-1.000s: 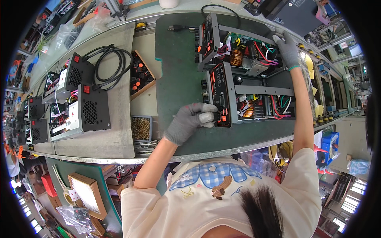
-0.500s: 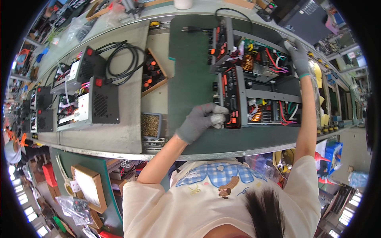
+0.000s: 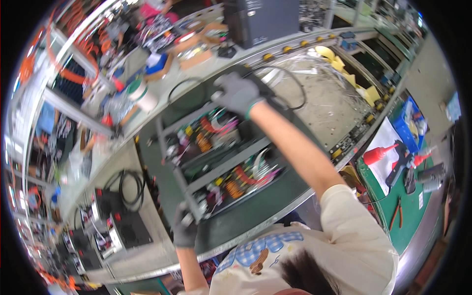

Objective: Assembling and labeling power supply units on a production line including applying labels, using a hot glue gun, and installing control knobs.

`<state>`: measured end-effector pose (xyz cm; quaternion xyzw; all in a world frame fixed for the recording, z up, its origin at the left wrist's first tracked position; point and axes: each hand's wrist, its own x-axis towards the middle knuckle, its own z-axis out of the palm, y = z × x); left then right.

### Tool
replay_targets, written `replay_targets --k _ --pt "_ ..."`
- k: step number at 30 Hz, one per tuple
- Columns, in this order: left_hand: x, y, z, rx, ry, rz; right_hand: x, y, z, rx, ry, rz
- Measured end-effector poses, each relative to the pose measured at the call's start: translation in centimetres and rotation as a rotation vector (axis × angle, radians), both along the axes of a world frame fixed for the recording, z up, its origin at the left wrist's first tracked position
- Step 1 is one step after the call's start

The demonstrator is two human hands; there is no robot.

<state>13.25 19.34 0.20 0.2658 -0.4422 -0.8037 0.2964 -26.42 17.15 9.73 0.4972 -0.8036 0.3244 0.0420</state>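
Two open metal chassis units (image 3: 221, 162) lie side by side on a dark green mat (image 3: 275, 196), showing copper coils, red and coloured wires and circuit boards. My left hand (image 3: 184, 228), in a grey glove, grips the front corner of the nearer unit by its panel. My right hand (image 3: 238, 93), also grey-gloved, reaches far out and closes on the back end of the farther unit, where a black cable (image 3: 290, 93) loops away. My arms span both units lengthwise.
Closed black units (image 3: 120, 228) and a coiled black cable (image 3: 130, 184) lie to the left. A tape roll (image 3: 140, 93) and a large black box (image 3: 265, 19) are beyond. On the right sit a red squeeze bottle (image 3: 378, 155), pliers (image 3: 396, 211) and a blue bin (image 3: 413, 123).
The view has swung, so the bench now runs diagonally. My left hand stays on the near unit's front panel; my right hand has shifted to the units' back end by the cable.
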Motion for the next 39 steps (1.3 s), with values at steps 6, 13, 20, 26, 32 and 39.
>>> replay_targets --k 6,13,20,26,32,39 --pt "4.5 -2.1 -0.4 0.07 -0.108 0.236 2.4 4.3 3.1 -0.484 -0.065 0.106" --pt "0.7 -2.5 4.8 -0.149 -0.519 0.515 -19.9 10.9 -8.5 -0.033 -0.112 -0.521" --pt "2.0 -6.7 8.4 -0.744 -0.778 0.565 -28.5 11.1 -14.4 0.171 -0.082 -0.693" --pt "-5.4 -8.8 13.6 -0.869 -0.703 0.401 -32.1 5.1 -18.6 0.079 0.661 -0.257" --pt "-14.4 -7.6 17.9 -1.082 -0.662 0.225 -34.9 6.7 -18.9 0.475 0.226 -0.648" --pt "-30.8 -2.0 19.0 -0.739 -0.54 -0.688 -32.8 20.9 -10.8 -0.724 -1.139 -0.729"
